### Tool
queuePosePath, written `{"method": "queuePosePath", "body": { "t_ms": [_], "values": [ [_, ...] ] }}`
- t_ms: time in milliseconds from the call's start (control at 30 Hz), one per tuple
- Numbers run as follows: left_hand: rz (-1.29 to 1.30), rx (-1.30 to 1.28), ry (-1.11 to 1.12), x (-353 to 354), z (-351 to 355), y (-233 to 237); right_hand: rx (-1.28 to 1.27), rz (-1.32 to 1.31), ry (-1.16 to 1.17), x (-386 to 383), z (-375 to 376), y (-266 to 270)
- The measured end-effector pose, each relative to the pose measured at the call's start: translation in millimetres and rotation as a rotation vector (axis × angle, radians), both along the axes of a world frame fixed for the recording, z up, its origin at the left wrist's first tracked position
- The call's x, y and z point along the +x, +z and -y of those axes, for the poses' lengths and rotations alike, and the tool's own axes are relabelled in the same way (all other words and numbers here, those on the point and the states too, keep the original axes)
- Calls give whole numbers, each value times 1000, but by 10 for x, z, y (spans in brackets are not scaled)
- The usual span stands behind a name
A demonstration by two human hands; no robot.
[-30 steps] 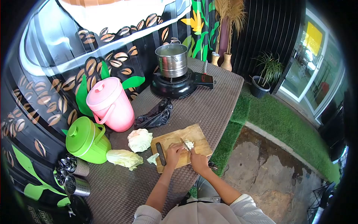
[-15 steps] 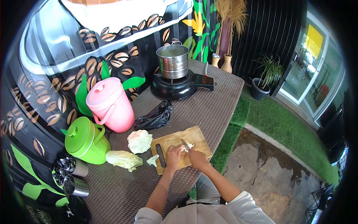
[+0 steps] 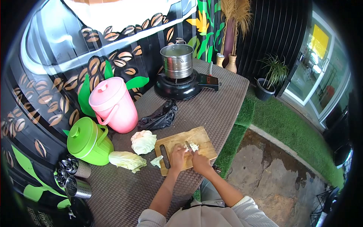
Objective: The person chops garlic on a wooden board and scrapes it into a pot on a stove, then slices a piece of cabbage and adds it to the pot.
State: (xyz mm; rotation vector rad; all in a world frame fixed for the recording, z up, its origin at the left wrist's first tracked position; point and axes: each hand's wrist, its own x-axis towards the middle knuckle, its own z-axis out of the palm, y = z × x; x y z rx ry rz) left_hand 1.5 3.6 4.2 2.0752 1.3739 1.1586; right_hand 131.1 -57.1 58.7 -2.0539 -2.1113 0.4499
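Two bare hands meet over a wooden cutting board (image 3: 202,137) on the desk (image 3: 215,108); the heap of chopped bits (image 3: 194,145) lies on that board, at about two o'clock from the fingers of the left hand (image 3: 176,157) and at twelve o'clock from those of the right hand (image 3: 201,163); the right fingers are clenched round a knife (image 3: 188,145), its blade aimed at eleven o'clock; the left fingers are bent close beside the blade, and I cannot tell whether they grasp anything; the heap is white, finely cut and loosely scattered at its edge; from the board, a lidded pink container (image 3: 115,108) stands at ten o'clock and a lidded green container (image 3: 89,142) at nine, contents hidden in both; at eight o'clock a perforated metal holder (image 3: 78,188) stands near metal utensils (image 3: 68,165); at twelve o'clock an open steel pot (image 3: 177,64) sits on a black stove (image 3: 176,90), its contents pale and hard to identify.
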Motion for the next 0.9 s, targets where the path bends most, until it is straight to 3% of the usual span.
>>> {"method": "queuePosePath", "body": {
  "t_ms": [67,167,300,500,567,633,833,900],
  "values": [
    [33,-49,-20,-2,-23,-90,-24,-68,-154,-143,139,6],
    [-73,100,-69,-22,-46,-73,-62,-6,-202,-246,230,-336],
    [-95,100,-105,-21,13,42,-49,-64,-184,-105,46,-187],
    [36,73,10,15,-6,107,82,36,124,-9,30,-25],
    [127,-66,38,-6,-39,49,-60,-35,-224,-192,138,-161],
    [136,-62,42,-13,-117,-51,-86,-55,-257,-218,176,-225],
    [73,16,-6,-29,-116,-15,-7,-75,-70,-19,-30,10],
    [55,24,10,-32,-98,4,7,50,11,-10,-62,33]
  ]
}}
